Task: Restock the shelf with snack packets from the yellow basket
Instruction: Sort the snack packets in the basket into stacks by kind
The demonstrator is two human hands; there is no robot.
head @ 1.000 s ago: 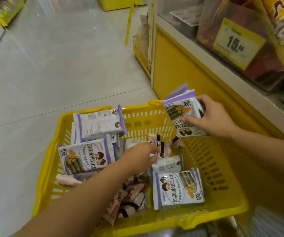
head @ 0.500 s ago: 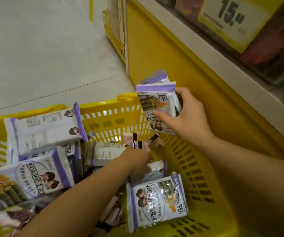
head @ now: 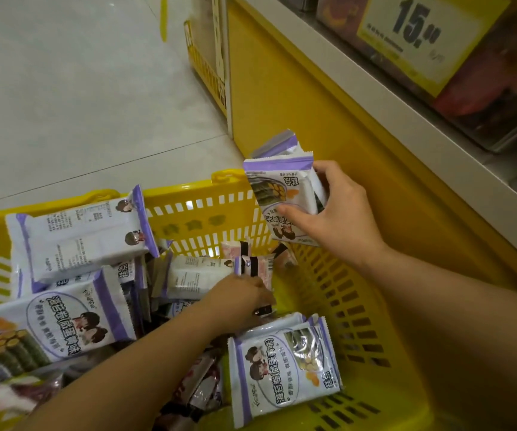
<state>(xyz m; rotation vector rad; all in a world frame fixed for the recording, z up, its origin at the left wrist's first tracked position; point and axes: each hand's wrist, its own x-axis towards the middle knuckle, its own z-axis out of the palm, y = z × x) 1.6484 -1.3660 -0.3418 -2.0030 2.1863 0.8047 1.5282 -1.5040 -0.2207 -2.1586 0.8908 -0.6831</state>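
A yellow basket (head: 360, 321) sits on the floor beside the shelf unit, filled with white-and-purple snack packets (head: 55, 325) and some pink-and-black ones (head: 255, 265). My right hand (head: 341, 219) grips a small stack of white-and-purple packets (head: 279, 188) upright above the basket's far right corner. My left hand (head: 241, 298) reaches down into the middle of the basket, fingers curled among the packets; what it holds is hidden. Another white-and-purple packet (head: 285, 365) leans at the near right inside the basket.
The yellow shelf base (head: 307, 98) rises right of the basket, with a white shelf edge (head: 375, 98) above it. A yellow price tag reading 15 (head: 419, 29) hangs in front of dark red packets on the shelf. Grey tiled floor (head: 80, 88) lies to the left.
The view has dropped closer to the basket. My left hand has pushed deeper among the packets in the middle. My right hand keeps its stack above the basket corner.
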